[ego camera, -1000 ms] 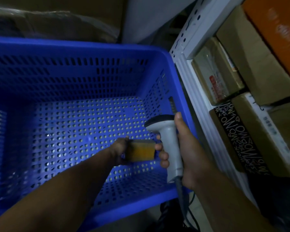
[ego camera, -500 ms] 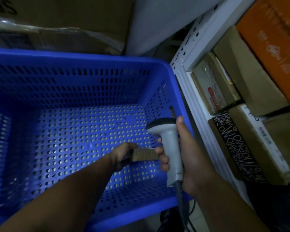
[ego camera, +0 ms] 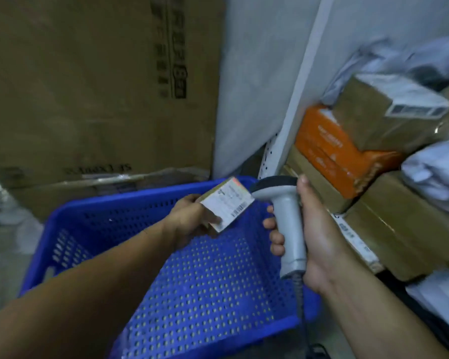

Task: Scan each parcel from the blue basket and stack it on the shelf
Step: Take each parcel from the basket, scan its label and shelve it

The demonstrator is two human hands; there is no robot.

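Left hand (ego camera: 192,216) grips a small parcel (ego camera: 228,203) by its lower edge, label side up, above the blue basket (ego camera: 213,286) near its far rim. Right hand (ego camera: 319,229) is wrapped round the handle of the scanner (ego camera: 285,218); the scanner head is just beside the parcel's right corner. Right of the right hand: shelf upright (ego camera: 298,99), orange box (ego camera: 329,151), brown cartons (ego camera: 389,120), white mailer bags (ego camera: 433,172). Beyond the left hand: large cardboard carton (ego camera: 88,86).

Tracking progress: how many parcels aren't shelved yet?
1: the small parcel, gripped by the left hand over the blue basket. Part of its floor is hidden, so more may lie there.
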